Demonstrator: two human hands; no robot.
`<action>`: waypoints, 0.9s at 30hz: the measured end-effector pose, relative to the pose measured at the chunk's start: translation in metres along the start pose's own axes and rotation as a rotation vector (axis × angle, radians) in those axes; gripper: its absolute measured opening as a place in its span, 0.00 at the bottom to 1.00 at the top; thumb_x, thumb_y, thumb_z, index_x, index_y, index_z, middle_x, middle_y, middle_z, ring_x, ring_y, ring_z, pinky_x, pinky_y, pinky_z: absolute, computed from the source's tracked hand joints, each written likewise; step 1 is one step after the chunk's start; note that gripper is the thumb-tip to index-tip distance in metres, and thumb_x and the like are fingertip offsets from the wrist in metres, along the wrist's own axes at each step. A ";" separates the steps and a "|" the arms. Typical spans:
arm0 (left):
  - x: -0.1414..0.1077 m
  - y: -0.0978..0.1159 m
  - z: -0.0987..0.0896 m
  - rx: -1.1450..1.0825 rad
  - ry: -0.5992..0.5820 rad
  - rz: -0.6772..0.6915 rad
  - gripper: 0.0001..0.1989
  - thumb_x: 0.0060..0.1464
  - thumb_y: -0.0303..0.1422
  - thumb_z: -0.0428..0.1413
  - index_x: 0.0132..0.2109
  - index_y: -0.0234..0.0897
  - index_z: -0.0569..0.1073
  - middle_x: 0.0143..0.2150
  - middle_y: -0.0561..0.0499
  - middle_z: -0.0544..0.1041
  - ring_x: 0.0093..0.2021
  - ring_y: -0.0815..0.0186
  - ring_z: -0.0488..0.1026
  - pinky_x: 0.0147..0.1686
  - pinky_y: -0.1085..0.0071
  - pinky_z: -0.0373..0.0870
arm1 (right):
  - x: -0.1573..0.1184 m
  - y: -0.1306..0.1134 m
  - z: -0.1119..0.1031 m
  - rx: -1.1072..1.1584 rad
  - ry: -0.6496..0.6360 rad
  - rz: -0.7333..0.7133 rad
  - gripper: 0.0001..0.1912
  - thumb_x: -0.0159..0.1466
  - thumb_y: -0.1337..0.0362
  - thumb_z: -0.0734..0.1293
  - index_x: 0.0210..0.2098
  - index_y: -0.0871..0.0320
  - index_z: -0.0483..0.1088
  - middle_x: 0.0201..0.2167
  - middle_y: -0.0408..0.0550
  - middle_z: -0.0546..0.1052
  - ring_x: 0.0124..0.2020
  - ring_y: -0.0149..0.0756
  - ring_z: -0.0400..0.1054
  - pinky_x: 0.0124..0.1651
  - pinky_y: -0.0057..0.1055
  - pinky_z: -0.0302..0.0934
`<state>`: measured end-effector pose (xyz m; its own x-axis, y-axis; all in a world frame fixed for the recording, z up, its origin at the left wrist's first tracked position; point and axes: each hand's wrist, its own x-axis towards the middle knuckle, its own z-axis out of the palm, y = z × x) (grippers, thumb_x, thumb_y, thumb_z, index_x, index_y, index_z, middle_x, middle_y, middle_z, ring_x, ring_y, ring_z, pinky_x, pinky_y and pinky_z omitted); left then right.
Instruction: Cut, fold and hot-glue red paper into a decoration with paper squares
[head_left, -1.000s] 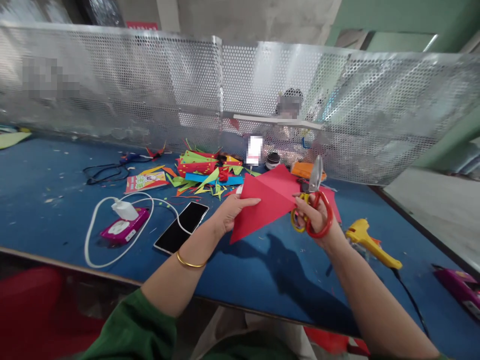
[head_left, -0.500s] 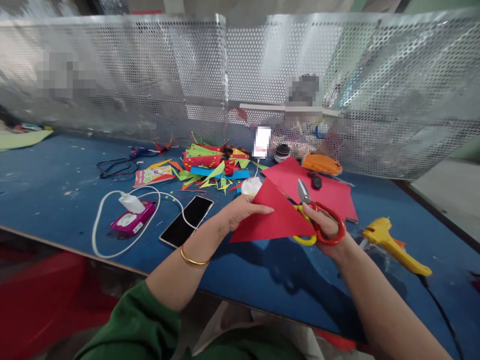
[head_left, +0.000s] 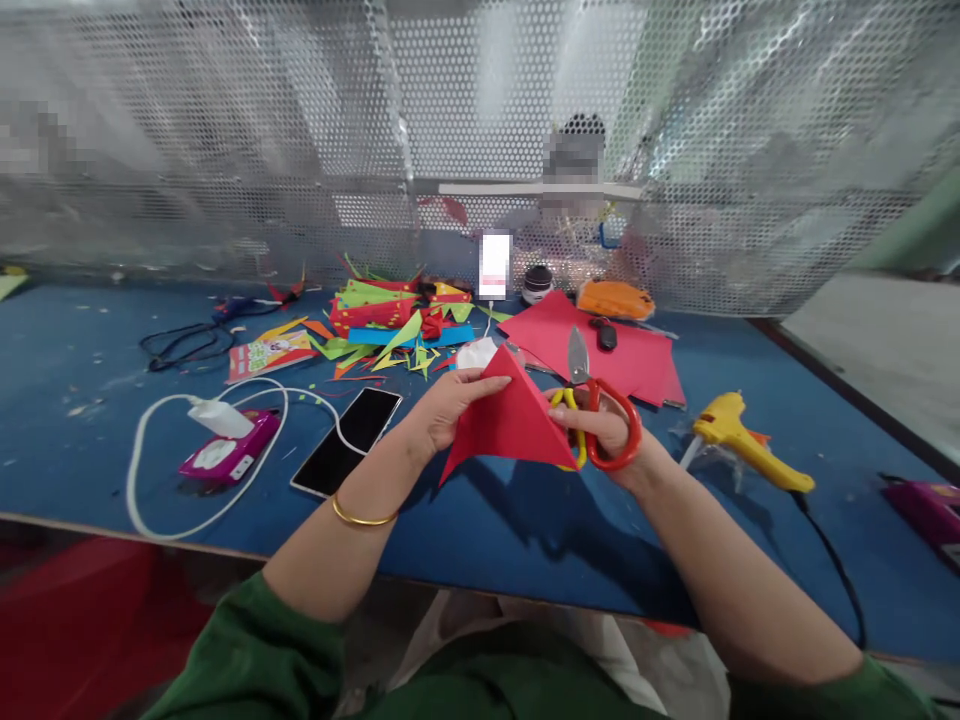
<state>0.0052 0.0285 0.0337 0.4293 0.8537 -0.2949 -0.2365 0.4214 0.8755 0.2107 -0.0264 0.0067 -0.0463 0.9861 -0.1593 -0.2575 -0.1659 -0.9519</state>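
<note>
A folded piece of red paper (head_left: 507, 415) is held up above the blue table, its lower edge bowed. My left hand (head_left: 452, 402) pinches its upper left side between thumb and fingers. On the paper's right edge, the fingertips of my right hand (head_left: 600, 428) press, while the same hand keeps hold of scissors (head_left: 616, 460) with red and yellow handles. The blades point up and away from me. Beyond the scissors lie flat red sheets (head_left: 634, 362) with a small black object (head_left: 606, 336) on them.
Paper scraps (head_left: 397, 340) lie at the back centre. On the left are a black phone (head_left: 352, 435), a purple power strip (head_left: 232, 447) and a looped white cable. A yellow glue gun (head_left: 750, 445) lies on the right. Perforated metal sheeting (head_left: 465, 110) stands behind the table (head_left: 315, 535).
The red paper has tilted and its lower edge has curved. My right fingers have moved onto its right edge, with the scissors still held. The view has shifted to the right.
</note>
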 end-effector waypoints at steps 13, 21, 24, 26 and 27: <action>-0.001 0.001 -0.003 0.046 -0.069 -0.150 0.15 0.38 0.34 0.72 0.36 0.36 0.82 0.34 0.45 0.85 0.40 0.54 0.82 0.43 0.62 0.78 | -0.005 -0.015 -0.002 -0.023 0.130 -0.161 0.24 0.44 0.58 0.83 0.38 0.58 0.76 0.24 0.38 0.74 0.26 0.29 0.67 0.31 0.30 0.63; -0.003 -0.006 0.000 0.048 -0.153 -0.253 0.21 0.37 0.30 0.72 0.42 0.32 0.82 0.38 0.42 0.85 0.40 0.56 0.81 0.48 0.62 0.76 | -0.008 -0.020 -0.007 -0.099 0.062 -0.094 0.25 0.44 0.57 0.82 0.39 0.57 0.75 0.26 0.39 0.74 0.27 0.30 0.68 0.31 0.30 0.63; -0.004 -0.007 0.002 0.115 -0.155 -0.191 0.20 0.36 0.29 0.73 0.41 0.34 0.82 0.38 0.43 0.85 0.39 0.58 0.81 0.49 0.62 0.75 | -0.008 -0.020 -0.006 -0.127 0.069 -0.112 0.27 0.44 0.56 0.83 0.39 0.58 0.74 0.25 0.39 0.74 0.26 0.30 0.67 0.31 0.30 0.63; -0.006 -0.006 0.002 0.155 -0.143 -0.140 0.18 0.36 0.29 0.73 0.39 0.34 0.83 0.38 0.44 0.85 0.38 0.58 0.81 0.48 0.63 0.75 | -0.009 -0.020 -0.004 -0.168 0.083 -0.144 0.27 0.45 0.54 0.82 0.39 0.57 0.73 0.25 0.39 0.74 0.26 0.31 0.68 0.31 0.31 0.64; -0.006 -0.005 0.002 0.178 -0.126 -0.114 0.17 0.36 0.30 0.74 0.37 0.34 0.83 0.37 0.44 0.85 0.37 0.58 0.81 0.47 0.63 0.76 | -0.010 -0.021 -0.004 -0.197 0.099 -0.165 0.27 0.45 0.53 0.82 0.39 0.57 0.72 0.25 0.40 0.74 0.26 0.32 0.68 0.31 0.32 0.65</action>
<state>0.0049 0.0208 0.0321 0.5526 0.7538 -0.3555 -0.0275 0.4428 0.8962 0.2200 -0.0328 0.0272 0.0774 0.9969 -0.0131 -0.0606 -0.0084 -0.9981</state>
